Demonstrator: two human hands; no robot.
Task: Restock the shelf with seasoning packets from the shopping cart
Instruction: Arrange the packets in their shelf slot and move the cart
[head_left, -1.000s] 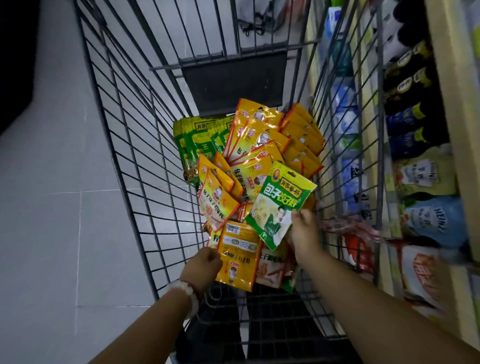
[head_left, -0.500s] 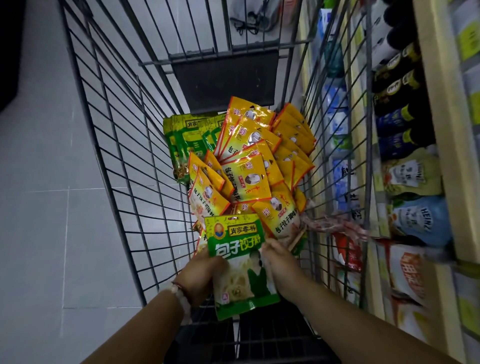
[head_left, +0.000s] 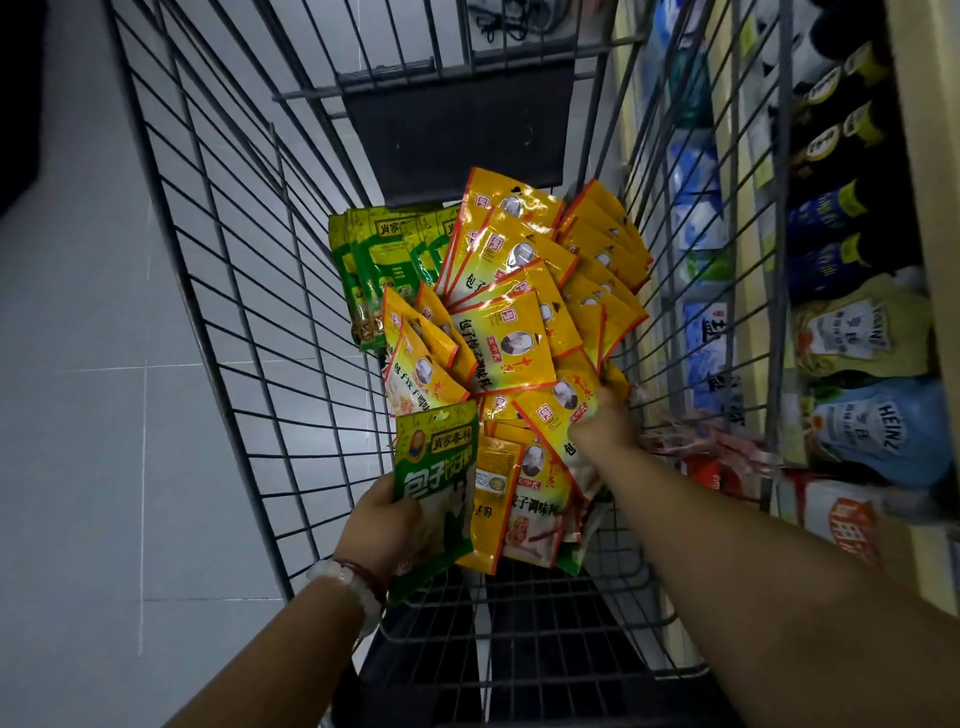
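now left hand alone holds green packet, right hand gone

Floor: pale grey tiled floor, well to the left of your left hand.
Bracelet: pale bead bracelet with a dark red cord, on your wrist just behind that hand.
Bottles: dark bottles with yellow labels, far ahead and right of your right hand; dark bottles with blue labels sit nearer you.
Pouches: pale green Heinz pouch and blue Heinz pouch, directly right of your right hand.
Bags: blue-and-white bags, ahead and right of it.
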